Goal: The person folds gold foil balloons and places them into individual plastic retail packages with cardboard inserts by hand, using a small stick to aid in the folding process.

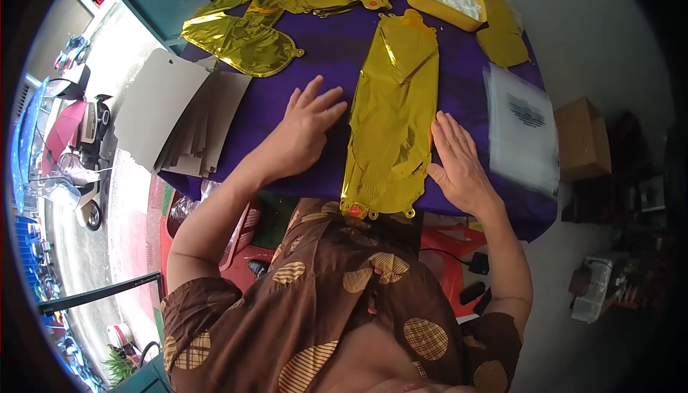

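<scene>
Lying between the 2 hands on the purple-covered worktop (322, 43), the long gold foil piece (394, 117) has its long axis running pretty much straight away from the body, near end right at the edge. Right hand (462, 171) is the nearer of the 2, flat at the foil's right side with fingers close together, while the left hand (309, 131) is off to its left, fingers loosely spread and nothing pinched.

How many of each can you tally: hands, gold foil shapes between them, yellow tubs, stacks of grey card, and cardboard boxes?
Left hand and right hand: 2
Foil shape: 1
Tub: 1
Card stack: 1
Cardboard box: 1
Total: 6
</scene>
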Motion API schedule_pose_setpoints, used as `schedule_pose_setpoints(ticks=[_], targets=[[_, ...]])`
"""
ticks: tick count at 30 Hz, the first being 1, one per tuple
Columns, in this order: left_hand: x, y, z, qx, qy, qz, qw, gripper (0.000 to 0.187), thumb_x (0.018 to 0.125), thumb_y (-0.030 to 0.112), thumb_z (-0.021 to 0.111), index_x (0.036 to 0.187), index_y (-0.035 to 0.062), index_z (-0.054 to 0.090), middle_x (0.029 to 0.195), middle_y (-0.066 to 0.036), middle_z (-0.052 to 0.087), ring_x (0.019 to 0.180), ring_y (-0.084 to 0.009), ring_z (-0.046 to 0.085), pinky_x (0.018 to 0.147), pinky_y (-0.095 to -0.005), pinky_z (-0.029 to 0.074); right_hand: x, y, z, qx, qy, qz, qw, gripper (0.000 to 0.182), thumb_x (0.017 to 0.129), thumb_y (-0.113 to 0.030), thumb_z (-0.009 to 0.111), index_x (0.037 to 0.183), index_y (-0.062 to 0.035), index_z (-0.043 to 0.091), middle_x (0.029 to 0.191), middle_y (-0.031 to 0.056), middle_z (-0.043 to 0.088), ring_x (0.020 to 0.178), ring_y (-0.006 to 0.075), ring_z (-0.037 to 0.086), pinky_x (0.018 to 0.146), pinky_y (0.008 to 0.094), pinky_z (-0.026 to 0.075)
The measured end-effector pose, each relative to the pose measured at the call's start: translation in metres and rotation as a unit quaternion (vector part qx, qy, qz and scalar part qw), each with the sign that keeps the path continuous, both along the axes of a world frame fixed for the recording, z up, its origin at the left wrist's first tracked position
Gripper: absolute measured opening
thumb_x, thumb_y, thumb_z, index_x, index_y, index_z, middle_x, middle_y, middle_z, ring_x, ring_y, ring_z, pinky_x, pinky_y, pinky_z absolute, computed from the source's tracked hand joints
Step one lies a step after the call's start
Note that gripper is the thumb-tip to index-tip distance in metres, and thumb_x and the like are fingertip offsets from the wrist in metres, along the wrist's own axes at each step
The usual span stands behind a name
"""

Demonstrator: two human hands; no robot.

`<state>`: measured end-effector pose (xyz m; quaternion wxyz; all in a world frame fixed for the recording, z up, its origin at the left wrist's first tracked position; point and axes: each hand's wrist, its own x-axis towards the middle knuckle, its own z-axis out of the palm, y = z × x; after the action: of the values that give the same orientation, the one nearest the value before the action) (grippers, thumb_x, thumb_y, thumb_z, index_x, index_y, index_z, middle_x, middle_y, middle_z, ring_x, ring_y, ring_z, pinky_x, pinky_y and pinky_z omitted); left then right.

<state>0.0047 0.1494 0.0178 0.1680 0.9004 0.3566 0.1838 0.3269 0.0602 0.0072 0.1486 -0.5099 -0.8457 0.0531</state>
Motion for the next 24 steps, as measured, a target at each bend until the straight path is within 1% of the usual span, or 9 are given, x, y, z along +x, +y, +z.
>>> schedule_pose_setpoints(ticks=[2,3,6,9,12,15,18,21,24], targets=[[0.001,-0.008,-0.004,0.012,0.023,-0.002,1.0,0.063,0.075,-0.013,0.047,0.137,-0.0016,0.054,0.152,-0.022,0.038,0.148,-0.0442,0.019,0.12,-0.057,0.017,-0.001,0.001,0.0,-0.013,-0.007,0.001,1.0,0.07,0.099,-0.036,0.05,0.149,0.0089,0.028,0.156,0.0282,0.027,0.147,0.0405,0.024,0.119,0.05,0.019],[0.002,-0.01,-0.004,0.014,0.038,-0.006,0.999,0.064,0.077,-0.012,0.045,0.139,0.0009,0.053,0.154,-0.022,0.036,0.148,-0.0446,0.017,0.119,-0.0602,0.014,-0.001,0.001,0.0,-0.02,-0.011,0.001,1.0,0.072,0.101,-0.04,0.046,0.15,0.009,0.027,0.157,0.0279,0.025,0.148,0.0404,0.023,0.12,0.0496,0.018],[0.006,-0.013,-0.006,0.035,0.05,-0.01,0.998,0.062,0.079,-0.011,0.046,0.139,0.0035,0.054,0.153,-0.022,0.037,0.148,-0.0452,0.019,0.119,-0.0598,0.015,-0.004,0.001,0.002,-0.025,-0.024,0.001,0.999,0.071,0.101,-0.039,0.046,0.15,0.0092,0.027,0.157,0.0276,0.025,0.148,0.0405,0.022,0.12,0.0496,0.017],[0.008,-0.012,-0.006,0.045,0.055,-0.004,0.997,0.061,0.08,-0.009,0.047,0.138,0.0056,0.055,0.153,-0.021,0.037,0.147,-0.0456,0.02,0.119,-0.0601,0.017,-0.005,0.001,0.003,-0.021,-0.027,-0.002,0.999,0.07,0.101,-0.039,0.047,0.149,0.009,0.029,0.158,0.0271,0.025,0.148,0.04,0.022,0.12,0.0497,0.017],[0.009,-0.011,-0.003,0.049,0.054,-0.014,0.997,0.059,0.08,-0.008,0.048,0.137,0.0051,0.056,0.152,-0.021,0.039,0.147,-0.0453,0.022,0.119,-0.0601,0.018,-0.006,0.0,0.002,-0.006,-0.006,0.003,1.0,0.067,0.095,-0.03,0.058,0.148,0.0041,0.034,0.158,0.023,0.027,0.148,0.0385,0.023,0.119,0.0511,0.02],[0.01,-0.008,-0.002,0.042,0.043,-0.037,0.998,0.057,0.08,-0.008,0.048,0.136,0.0019,0.057,0.15,-0.021,0.041,0.146,-0.0457,0.023,0.119,-0.0588,0.019,-0.008,0.0,0.004,-0.023,-0.027,-0.001,0.999,0.066,0.095,-0.032,0.058,0.148,0.0006,0.037,0.158,0.0205,0.028,0.148,0.038,0.023,0.118,0.0519,0.02],[0.012,-0.004,0.0,0.036,0.012,-0.078,0.996,0.053,0.08,-0.007,0.049,0.133,-0.0016,0.057,0.147,-0.021,0.045,0.145,-0.045,0.027,0.119,-0.0566,0.02,-0.007,-0.001,0.003,-0.021,-0.041,0.0,0.999,0.065,0.095,-0.033,0.059,0.147,-0.0011,0.039,0.158,0.0197,0.03,0.147,0.0377,0.023,0.118,0.0519,0.02],[0.011,0.0,0.001,0.026,0.019,-0.102,0.994,0.052,0.081,-0.007,0.049,0.132,-0.0036,0.056,0.145,-0.021,0.047,0.143,-0.042,0.031,0.12,-0.0554,0.021,-0.008,-0.001,0.004,-0.026,-0.044,-0.002,0.999,0.065,0.094,-0.035,0.059,0.147,-0.0015,0.04,0.157,0.0196,0.031,0.147,0.0374,0.023,0.119,0.0517,0.019],[0.011,0.001,-0.001,0.012,0.001,-0.105,0.994,0.058,0.08,-0.008,0.049,0.138,-0.0024,0.049,0.143,-0.021,0.049,0.141,-0.0382,0.037,0.12,-0.0553,0.02,-0.008,-0.001,0.004,-0.026,-0.043,-0.002,0.999,0.065,0.094,-0.035,0.059,0.147,-0.0013,0.04,0.157,0.0193,0.032,0.147,0.0374,0.024,0.119,0.0516,0.019]])
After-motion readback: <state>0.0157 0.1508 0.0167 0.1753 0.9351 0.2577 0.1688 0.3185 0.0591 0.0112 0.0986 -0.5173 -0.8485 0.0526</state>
